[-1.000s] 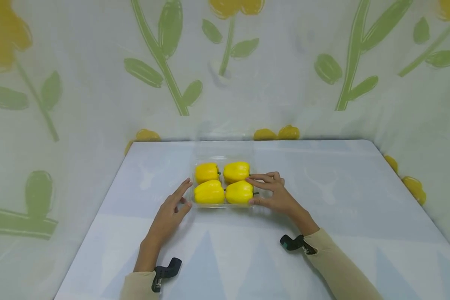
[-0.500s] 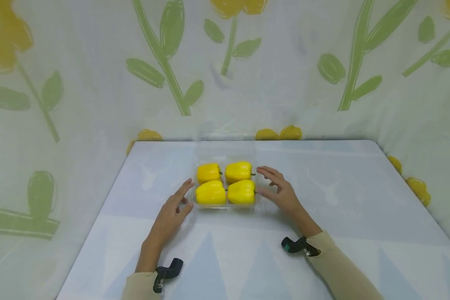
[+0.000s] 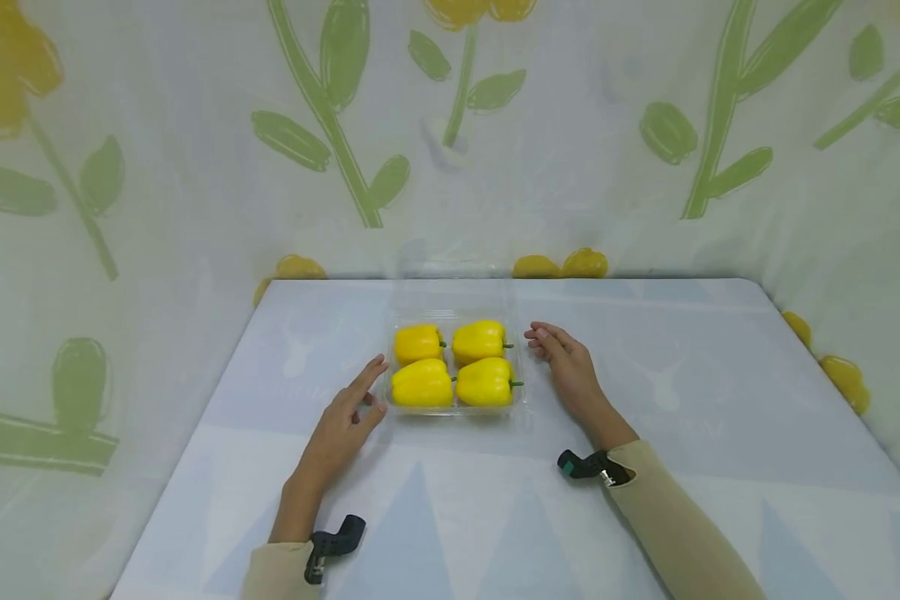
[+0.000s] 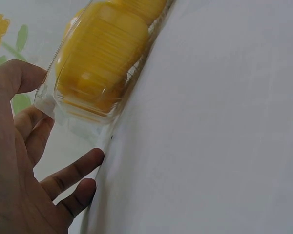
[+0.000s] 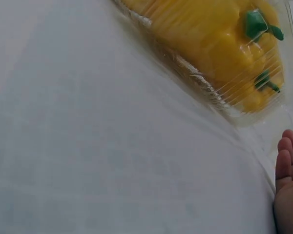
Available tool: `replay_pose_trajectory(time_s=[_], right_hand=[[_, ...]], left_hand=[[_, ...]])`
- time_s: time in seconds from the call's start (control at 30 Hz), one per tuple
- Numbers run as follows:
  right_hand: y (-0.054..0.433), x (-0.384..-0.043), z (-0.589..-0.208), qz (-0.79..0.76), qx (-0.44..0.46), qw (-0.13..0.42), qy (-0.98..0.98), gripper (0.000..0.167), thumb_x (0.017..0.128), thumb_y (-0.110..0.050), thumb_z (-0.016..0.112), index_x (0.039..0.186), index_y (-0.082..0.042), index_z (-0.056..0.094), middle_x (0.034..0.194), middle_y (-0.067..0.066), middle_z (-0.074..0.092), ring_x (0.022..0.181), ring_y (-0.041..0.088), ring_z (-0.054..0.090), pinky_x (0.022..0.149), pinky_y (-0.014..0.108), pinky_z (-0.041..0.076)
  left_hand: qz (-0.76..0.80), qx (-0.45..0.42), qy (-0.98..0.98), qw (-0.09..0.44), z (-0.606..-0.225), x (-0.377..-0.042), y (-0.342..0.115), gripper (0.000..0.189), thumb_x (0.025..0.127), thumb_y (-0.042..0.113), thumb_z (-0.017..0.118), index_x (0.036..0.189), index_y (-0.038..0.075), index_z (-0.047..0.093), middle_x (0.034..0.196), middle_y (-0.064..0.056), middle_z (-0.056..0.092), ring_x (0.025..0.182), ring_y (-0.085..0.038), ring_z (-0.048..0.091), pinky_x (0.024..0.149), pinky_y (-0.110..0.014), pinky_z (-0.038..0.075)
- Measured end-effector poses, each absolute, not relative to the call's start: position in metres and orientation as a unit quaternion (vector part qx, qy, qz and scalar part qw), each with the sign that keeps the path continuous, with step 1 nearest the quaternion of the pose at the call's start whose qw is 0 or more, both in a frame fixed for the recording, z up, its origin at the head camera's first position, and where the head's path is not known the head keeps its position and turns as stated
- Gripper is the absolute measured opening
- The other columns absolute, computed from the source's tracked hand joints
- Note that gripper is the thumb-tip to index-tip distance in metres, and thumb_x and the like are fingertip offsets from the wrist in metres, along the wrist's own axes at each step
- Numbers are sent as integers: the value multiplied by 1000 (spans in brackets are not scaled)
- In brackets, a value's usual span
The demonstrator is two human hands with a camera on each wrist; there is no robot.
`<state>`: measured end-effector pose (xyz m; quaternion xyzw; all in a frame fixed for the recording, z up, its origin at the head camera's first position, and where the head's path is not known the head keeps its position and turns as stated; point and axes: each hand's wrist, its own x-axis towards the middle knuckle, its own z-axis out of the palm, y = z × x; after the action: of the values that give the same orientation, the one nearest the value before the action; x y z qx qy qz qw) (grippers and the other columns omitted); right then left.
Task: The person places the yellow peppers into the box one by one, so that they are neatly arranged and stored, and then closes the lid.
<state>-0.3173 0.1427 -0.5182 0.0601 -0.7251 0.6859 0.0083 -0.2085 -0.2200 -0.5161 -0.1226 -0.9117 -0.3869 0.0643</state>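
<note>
A clear plastic clamshell box [image 3: 450,412] lies on the table with its see-through lid raised at the back. Several yellow bell peppers fill it in two rows, among them a front right pepper [image 3: 484,382] and a back right pepper [image 3: 479,341], their green stems pointing right. At the box's left side is my left hand [image 3: 341,429]; in the left wrist view its thumb [image 4: 31,78] touches the rim, with the other fingers spread. My right hand [image 3: 572,375] rests just right of the box, apart from it, fingers loosely bent and holding nothing.
The pale table [image 3: 645,400] has a light blue pattern. Behind it and at the sides hangs a flower-printed cloth [image 3: 555,150]. Each wrist carries a small black camera, such as the right wrist camera [image 3: 581,465].
My right hand has let go of the front right pepper and drawn back to the right, its fingers coming together. My left hand stays at the box's left side.
</note>
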Motion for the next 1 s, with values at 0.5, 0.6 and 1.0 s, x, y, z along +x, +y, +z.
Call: replay_pose_trajectory(time_s=[0.5, 0.6, 1.0], right_hand=[[134, -354, -519, 712, 43, -8, -700, 50, 103, -38, 55, 135, 1, 56, 125, 14, 62, 112, 22, 56, 98, 26, 45], [132, -357, -519, 713, 48, -12, -700, 51, 104, -38, 54, 136, 2, 56, 125, 14, 61, 112, 22, 55, 98, 26, 44], [129, -369, -519, 709, 41, -23, -704, 50, 104, -40, 53, 136, -2, 56, 125, 10, 61, 112, 20, 54, 98, 25, 43]], left_hand=[[-383, -120, -913, 70, -516, -209, -218, 59, 103, 31, 56, 157, 32, 33, 160, 21, 26, 102, -11, 50, 78, -35, 44], [-386, -122, -912, 73, -516, -208, -219, 59, 103, 31, 56, 157, 32, 33, 160, 21, 27, 102, -10, 50, 77, -34, 44], [-392, -120, -909, 73, -514, -203, -215, 59, 102, 30, 57, 157, 29, 35, 160, 22, 26, 101, -11, 49, 76, -33, 43]])
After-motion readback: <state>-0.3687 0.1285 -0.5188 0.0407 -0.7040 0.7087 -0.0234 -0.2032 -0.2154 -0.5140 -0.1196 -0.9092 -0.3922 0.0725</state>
